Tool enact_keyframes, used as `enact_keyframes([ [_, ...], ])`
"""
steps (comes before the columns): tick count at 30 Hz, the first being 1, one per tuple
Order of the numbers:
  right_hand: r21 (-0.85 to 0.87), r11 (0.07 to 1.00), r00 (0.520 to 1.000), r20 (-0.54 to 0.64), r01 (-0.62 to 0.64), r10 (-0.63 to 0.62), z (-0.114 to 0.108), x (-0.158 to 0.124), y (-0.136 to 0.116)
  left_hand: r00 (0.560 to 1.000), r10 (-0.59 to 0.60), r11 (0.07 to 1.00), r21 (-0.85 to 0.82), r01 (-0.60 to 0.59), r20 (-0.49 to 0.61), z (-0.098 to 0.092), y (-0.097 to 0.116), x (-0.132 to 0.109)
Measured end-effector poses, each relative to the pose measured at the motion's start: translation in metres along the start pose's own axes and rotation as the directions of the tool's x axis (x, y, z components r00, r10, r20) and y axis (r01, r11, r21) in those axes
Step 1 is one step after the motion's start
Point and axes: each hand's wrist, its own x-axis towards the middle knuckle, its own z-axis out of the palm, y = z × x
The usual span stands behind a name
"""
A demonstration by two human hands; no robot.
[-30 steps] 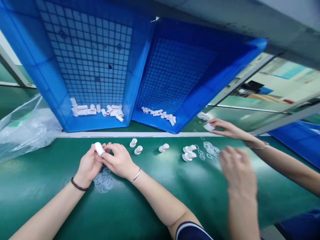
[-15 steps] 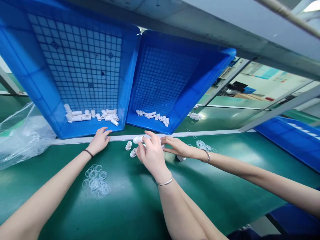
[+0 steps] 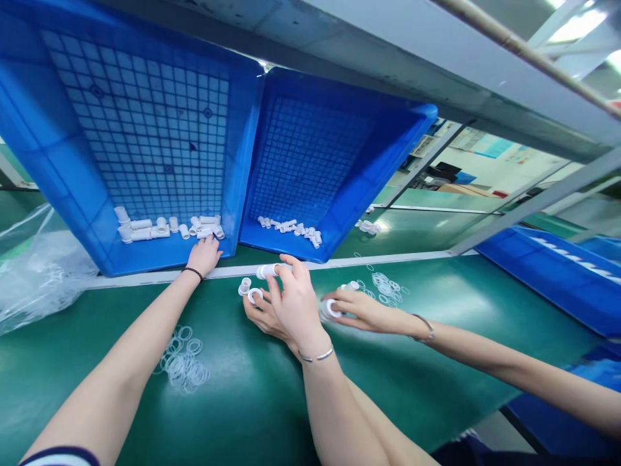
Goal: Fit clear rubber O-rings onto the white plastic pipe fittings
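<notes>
My left hand [image 3: 204, 256], with a dark beaded bracelet, reaches over the front lip of the left blue bin [image 3: 160, 257]. Its outstretched fingers touch the white pipe fittings [image 3: 206, 228] inside; no firm grip shows. My right hand [image 3: 298, 298], with a silver bangle, holds a flanged white pipe fitting [image 3: 266, 270] between thumb and fingers, tilted sideways. Below it, a co-worker's hand [image 3: 264, 320] passes under my wrist and touches a short white fitting [image 3: 254, 296]. One more such fitting [image 3: 244, 286] stands just left of that.
A second blue bin [image 3: 295, 249] with small white fittings leans beside the first. Thin clear rings [image 3: 187, 366] lie in a pile on the green table [image 3: 242, 408]. The co-worker's other hand [image 3: 361, 312] holds white parts near more rings [image 3: 385, 288]. A plastic bag [image 3: 43, 272] lies left.
My left hand has moved up and right into the left bin, onto the fittings. My right hand still holds its fitting. The co-worker's hands have separated, one left under mine, one right.
</notes>
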Motion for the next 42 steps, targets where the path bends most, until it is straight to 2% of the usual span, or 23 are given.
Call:
enact_keyframes([
  [5,-0.006,0.999,0.996,0.079,-0.04,0.04,0.008,-0.001,0.006,0.991,-0.106,0.986,-0.134,0.095,-0.081,-0.013,-0.012,-0.013],
  [8,-0.105,0.988,0.986,0.111,-0.112,0.124,0.008,-0.002,0.024,0.973,-0.198,0.957,-0.239,0.165,-0.118,-0.021,-0.011,-0.031],
  [10,-0.174,0.971,0.975,0.12,-0.165,0.188,0.005,-0.002,0.039,0.962,-0.259,0.907,-0.363,0.213,-0.083,-0.026,-0.006,-0.047],
  [11,-0.211,0.957,0.966,0.122,-0.198,0.226,0.003,-0.002,0.047,0.956,-0.292,0.844,-0.479,0.241,-0.034,-0.028,-0.003,-0.056],
  [13,-0.296,0.919,0.94,0.137,-0.263,0.313,-0.003,-0.002,0.062,0.937,-0.335,0.624,-0.722,0.299,0.098,-0.035,0.006,-0.073],
  [15,-0.388,0.864,0.902,0.154,-0.319,0.402,-0.008,-0.003,0.075,0.918,-0.34,0.397,-0.854,0.335,0.203,-0.041,0.016,-0.087],
  [16,-0.425,0.84,0.886,0.156,-0.339,0.436,-0.01,-0.003,0.081,0.915,-0.337,0.347,-0.874,0.34,0.222,-0.044,0.021,-0.093],
  [19,-0.499,0.78,0.847,0.156,-0.377,0.509,-0.009,-0.005,0.097,0.916,-0.325,0.325,-0.882,0.342,0.236,-0.049,0.029,-0.105],
  [23,-0.567,0.71,0.774,0.186,-0.419,0.605,-0.006,-0.013,0.112,0.925,-0.283,0.322,-0.884,0.34,0.253,-0.048,0.026,-0.113],
  [26,-0.557,0.712,0.769,0.189,-0.427,0.61,-0.014,-0.019,0.114,0.921,-0.294,0.286,-0.896,0.339,0.255,-0.046,0.019,-0.117],
  [28,-0.537,0.738,0.793,0.192,-0.408,0.578,-0.024,-0.018,0.108,0.905,-0.343,0.229,-0.913,0.339,0.25,-0.048,0.017,-0.119],
  [30,-0.489,0.793,0.852,0.169,-0.364,0.496,-0.028,-0.012,0.093,0.882,-0.401,0.164,-0.928,0.335,0.248,-0.05,0.017,-0.121],
  [32,-0.372,0.891,0.933,0.14,-0.261,0.332,-0.02,-0.003,0.07,0.865,-0.439,0.126,-0.937,0.326,0.242,-0.053,0.017,-0.122],
  [34,-0.16,0.984,0.973,0.205,-0.074,0.106,0.001,0.002,0.037,0.861,-0.456,0.13,-0.941,0.313,0.224,-0.056,0.017,-0.124],
  [35,-0.028,0.999,0.957,0.291,0.023,-0.014,0.016,0.001,0.018,0.863,-0.459,0.143,-0.941,0.307,0.212,-0.058,0.016,-0.126],
  [36,0.1,0.991,0.908,0.399,0.093,-0.126,0.032,-0.001,-0.002,0.865,-0.462,0.16,-0.94,0.3,0.197,-0.06,0.015,-0.128],
  [38,0.27,0.951,0.769,0.572,0.151,-0.284,0.065,-0.009,-0.038,0.868,-0.467,0.189,-0.939,0.286,0.171,-0.063,0.011,-0.136],
  [39,0.302,0.94,0.713,0.624,0.158,-0.32,0.081,-0.013,-0.052,0.869,-0.469,0.202,-0.939,0.28,0.158,-0.065,0.008,-0.141],
  [40,0.308,0.937,0.676,0.657,0.163,-0.333,0.095,-0.018,-0.063,0.869,-0.472,0.213,-0.938,0.274,0.147,-0.066,0.005,-0.147],
  [42,0.284,0.942,0.655,0.679,0.182,-0.331,0.117,-0.025,-0.075,0.868,-0.48,0.231,-0.937,0.262,0.125,-0.065,-0.003,-0.157],
])
